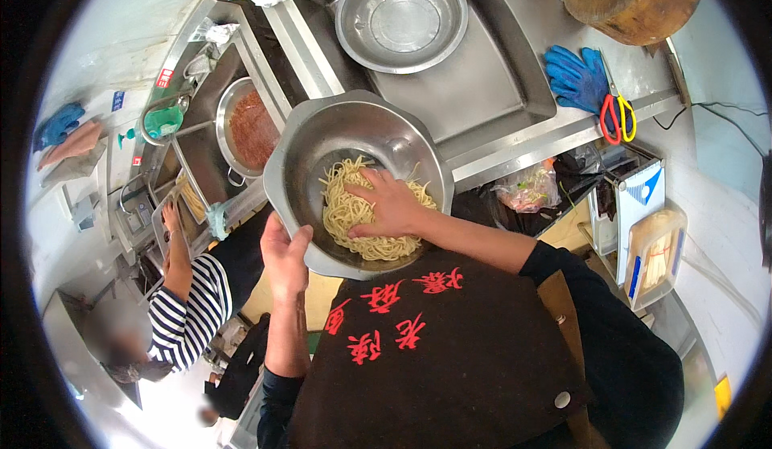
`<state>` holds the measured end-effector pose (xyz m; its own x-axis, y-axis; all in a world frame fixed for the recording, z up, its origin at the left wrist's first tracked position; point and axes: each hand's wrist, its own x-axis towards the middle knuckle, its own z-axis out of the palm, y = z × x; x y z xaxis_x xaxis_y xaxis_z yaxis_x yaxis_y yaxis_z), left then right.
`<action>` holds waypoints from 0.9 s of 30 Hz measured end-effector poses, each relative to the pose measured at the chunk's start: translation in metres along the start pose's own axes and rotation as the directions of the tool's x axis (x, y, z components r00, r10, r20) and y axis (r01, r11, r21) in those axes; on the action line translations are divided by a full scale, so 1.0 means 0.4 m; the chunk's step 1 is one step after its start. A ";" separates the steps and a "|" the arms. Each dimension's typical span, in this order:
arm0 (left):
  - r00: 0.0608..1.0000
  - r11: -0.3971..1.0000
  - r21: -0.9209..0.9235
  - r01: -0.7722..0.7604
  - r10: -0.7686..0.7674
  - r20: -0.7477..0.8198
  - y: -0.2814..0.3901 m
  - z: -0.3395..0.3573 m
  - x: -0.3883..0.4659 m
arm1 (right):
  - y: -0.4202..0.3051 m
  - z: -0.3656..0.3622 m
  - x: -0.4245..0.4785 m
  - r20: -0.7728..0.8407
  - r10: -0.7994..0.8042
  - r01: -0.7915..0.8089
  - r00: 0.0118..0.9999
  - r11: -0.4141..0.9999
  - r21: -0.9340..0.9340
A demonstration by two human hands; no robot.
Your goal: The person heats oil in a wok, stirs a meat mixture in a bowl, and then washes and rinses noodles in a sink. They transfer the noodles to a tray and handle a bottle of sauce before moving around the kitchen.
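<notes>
In front of me a large steel bowl (pixel 362 111) is tilted at the edge of the metal counter. Pale noodles (pixel 374 247) lie in a heap on its bottom. My left hand (pixel 286 256) grips the bowl's near left rim, thumb on top. My right hand (pixel 389 204) reaches into the bowl and rests on the noodles with its fingers spread; whether it grasps any of them is partly hidden.
A shallow steel basin (pixel 401 20) stands in the sink beyond the bowl. Blue gloves (pixel 576 81), scissors (pixel 615 120) and a wooden block (pixel 633 2) are at right. A pan of red food (pixel 253 132) is at left. A person in stripes (pixel 193 310) works at lower left.
</notes>
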<state>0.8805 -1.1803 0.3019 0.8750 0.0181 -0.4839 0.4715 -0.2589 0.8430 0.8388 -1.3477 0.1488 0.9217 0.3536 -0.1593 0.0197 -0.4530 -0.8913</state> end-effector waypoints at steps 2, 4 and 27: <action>1.000 1.000 0.014 0.019 -0.019 -0.009 0.009 0.004 0.004 | -0.003 -0.008 0.000 0.018 0.022 -0.022 1.000 1.000 0.014; 1.000 0.999 0.046 0.018 -0.017 -0.020 0.014 0.010 0.009 | -0.002 -0.004 0.003 0.027 0.037 -0.037 0.999 0.999 0.009; 0.997 0.924 0.380 0.052 -0.071 0.034 0.254 0.205 0.046 | -0.006 0.010 0.050 -0.153 -0.065 0.130 0.986 0.877 0.464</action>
<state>0.9355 -1.2852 0.3593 0.8352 0.0034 -0.5499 0.4396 -0.6050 0.6639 0.8556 -1.3363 0.1458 0.9670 0.2526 -0.0342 -0.0427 0.0281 -0.9987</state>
